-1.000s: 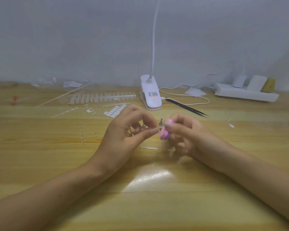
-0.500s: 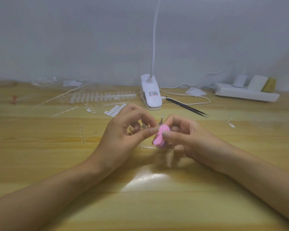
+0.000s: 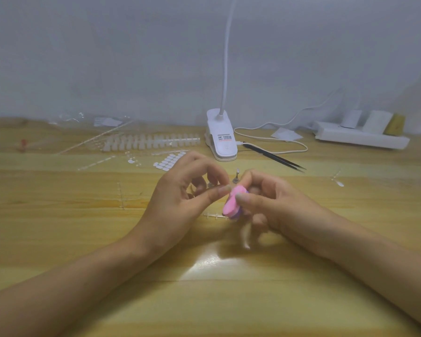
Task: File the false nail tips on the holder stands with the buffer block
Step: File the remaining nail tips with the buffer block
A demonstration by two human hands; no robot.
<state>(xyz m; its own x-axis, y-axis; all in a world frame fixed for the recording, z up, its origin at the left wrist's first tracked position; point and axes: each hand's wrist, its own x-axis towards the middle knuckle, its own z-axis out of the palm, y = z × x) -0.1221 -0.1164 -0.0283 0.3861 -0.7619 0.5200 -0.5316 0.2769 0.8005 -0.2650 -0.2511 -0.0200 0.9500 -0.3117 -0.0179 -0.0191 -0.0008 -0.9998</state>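
Filing is under way: my right hand (image 3: 272,205) clamps the pink buffer block (image 3: 232,203) against whatever my left hand (image 3: 180,198) pinches, presumably a nail tip too small to see, so next comes a light stroke

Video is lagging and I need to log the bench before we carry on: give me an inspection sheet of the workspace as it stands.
Surface: wooden table, lamp glare near the front edge.
Job's things: pink buffer block between the hands; one holder stand upright just behind them; strip of nail tips back left.
Clutter: black tweezers, sheet of adhesive tabs, a loose tip at right.
Hands: right hand grips the buffer block; left hand pinches thumb to forefinger at the block, and what it holds is hidden.
Cables: white cable loops from the clip lamp.
Surroundings: plain wall; power strip back right.
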